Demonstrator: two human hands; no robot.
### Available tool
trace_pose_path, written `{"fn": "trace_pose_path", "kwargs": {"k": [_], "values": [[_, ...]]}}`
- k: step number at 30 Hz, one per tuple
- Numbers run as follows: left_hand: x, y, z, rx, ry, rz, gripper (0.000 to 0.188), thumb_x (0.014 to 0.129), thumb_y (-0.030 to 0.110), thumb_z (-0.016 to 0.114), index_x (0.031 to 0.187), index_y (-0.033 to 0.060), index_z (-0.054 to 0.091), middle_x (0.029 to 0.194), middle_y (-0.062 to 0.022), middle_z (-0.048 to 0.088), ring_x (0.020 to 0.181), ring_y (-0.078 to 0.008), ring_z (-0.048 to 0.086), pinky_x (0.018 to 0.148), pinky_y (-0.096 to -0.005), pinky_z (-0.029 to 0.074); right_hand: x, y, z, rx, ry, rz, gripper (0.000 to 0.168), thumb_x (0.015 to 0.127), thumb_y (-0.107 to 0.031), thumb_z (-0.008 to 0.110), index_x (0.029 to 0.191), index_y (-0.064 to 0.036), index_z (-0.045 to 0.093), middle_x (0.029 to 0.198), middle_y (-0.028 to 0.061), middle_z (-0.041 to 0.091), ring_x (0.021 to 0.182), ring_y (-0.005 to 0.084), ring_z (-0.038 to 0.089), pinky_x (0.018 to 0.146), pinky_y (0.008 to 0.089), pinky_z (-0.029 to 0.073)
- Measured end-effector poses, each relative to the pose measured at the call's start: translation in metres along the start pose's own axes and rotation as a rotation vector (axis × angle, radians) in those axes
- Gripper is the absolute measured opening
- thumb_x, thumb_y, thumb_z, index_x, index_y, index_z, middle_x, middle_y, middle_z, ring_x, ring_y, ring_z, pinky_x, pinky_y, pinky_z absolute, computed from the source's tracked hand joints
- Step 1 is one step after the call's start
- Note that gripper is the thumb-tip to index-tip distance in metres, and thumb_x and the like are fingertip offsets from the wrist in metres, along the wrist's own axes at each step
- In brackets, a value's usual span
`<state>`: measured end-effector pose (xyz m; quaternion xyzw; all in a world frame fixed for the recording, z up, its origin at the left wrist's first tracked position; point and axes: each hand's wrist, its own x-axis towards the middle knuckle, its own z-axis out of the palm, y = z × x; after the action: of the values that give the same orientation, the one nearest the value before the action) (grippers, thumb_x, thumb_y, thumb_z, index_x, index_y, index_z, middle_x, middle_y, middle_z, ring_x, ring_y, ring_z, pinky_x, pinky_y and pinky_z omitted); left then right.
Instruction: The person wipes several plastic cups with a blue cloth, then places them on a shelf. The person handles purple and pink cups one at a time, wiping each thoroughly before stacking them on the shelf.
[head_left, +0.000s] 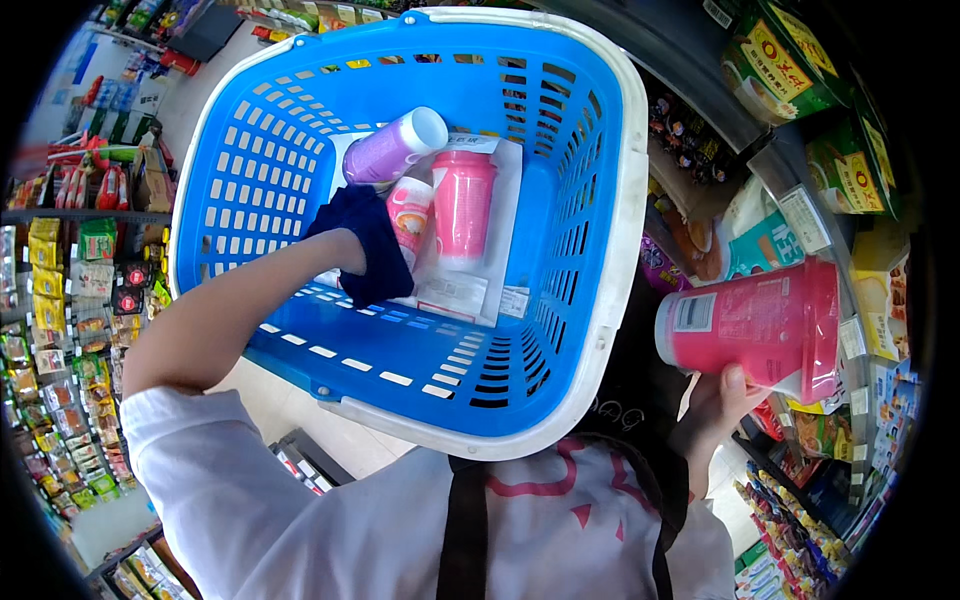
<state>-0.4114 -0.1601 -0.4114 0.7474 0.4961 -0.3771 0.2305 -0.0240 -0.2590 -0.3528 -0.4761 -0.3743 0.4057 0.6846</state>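
Note:
A pink lidded cup (750, 330), lying sideways in the air at the right, is held from below by my right hand (724, 397), thumb against its side. My left hand (360, 247) is inside the blue plastic shopping basket (570, 247), covered by dark navy cloth that hides its fingers; what it grips cannot be seen. It is beside a smaller pink-and-white container (411, 214). A purple container with a white end (394, 146) leans above the hand. Another pink lidded cup (463, 210) lies on white flat packages (510, 225) in the basket.
Store shelves with green boxes (847, 157) and a teal-and-white package (765, 240) stand close on the right. Hanging snack packets (46, 262) fill racks on the left. The basket's white rim (634, 150) lies between my hands. Pale floor tiles (277, 405) show below it.

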Motion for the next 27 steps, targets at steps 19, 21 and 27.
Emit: {"fn": "trace_pose_path", "kwargs": {"k": [19, 21, 27], "values": [[-0.168, 0.096, -0.119, 0.113, 1.344, 0.256, 0.028, 0.069, 0.013, 0.052, 0.096, 0.0054, 0.052, 0.086, -0.0128, 0.056, 0.079, -0.0317, 0.05, 0.071, -0.0358, 0.039, 0.025, -0.031, 0.029, 0.28, -0.592, 0.038, 0.097, 0.055, -0.063, 0.058, 0.126, -0.009, 0.02, 0.123, 0.0213, 0.029, 0.111, 0.0346, 0.034, 0.089, 0.0444, 0.034], [-0.178, 0.112, -0.13, 0.191, 1.427, 0.332, 0.029, 0.066, 0.015, 0.053, 0.094, 0.0078, 0.053, 0.087, -0.0102, 0.056, 0.077, -0.0286, 0.052, 0.068, -0.0351, 0.038, 0.018, -0.041, 0.051, 0.343, -0.645, 0.079, 0.097, 0.055, -0.063, 0.058, 0.126, -0.009, 0.02, 0.124, 0.0213, 0.028, 0.112, 0.0347, 0.033, 0.089, 0.0448, 0.034], [-0.162, 0.132, -0.115, -0.041, 1.369, 0.508, 0.031, 0.063, 0.018, 0.055, 0.094, 0.0108, 0.055, 0.09, -0.0089, 0.055, 0.08, -0.0251, 0.051, 0.068, -0.0356, 0.038, -0.006, -0.065, 0.055, 0.482, -0.753, 0.03, 0.098, 0.053, -0.063, 0.059, 0.126, -0.01, 0.02, 0.125, 0.0214, 0.026, 0.113, 0.0349, 0.029, 0.09, 0.0461, 0.031]]}}
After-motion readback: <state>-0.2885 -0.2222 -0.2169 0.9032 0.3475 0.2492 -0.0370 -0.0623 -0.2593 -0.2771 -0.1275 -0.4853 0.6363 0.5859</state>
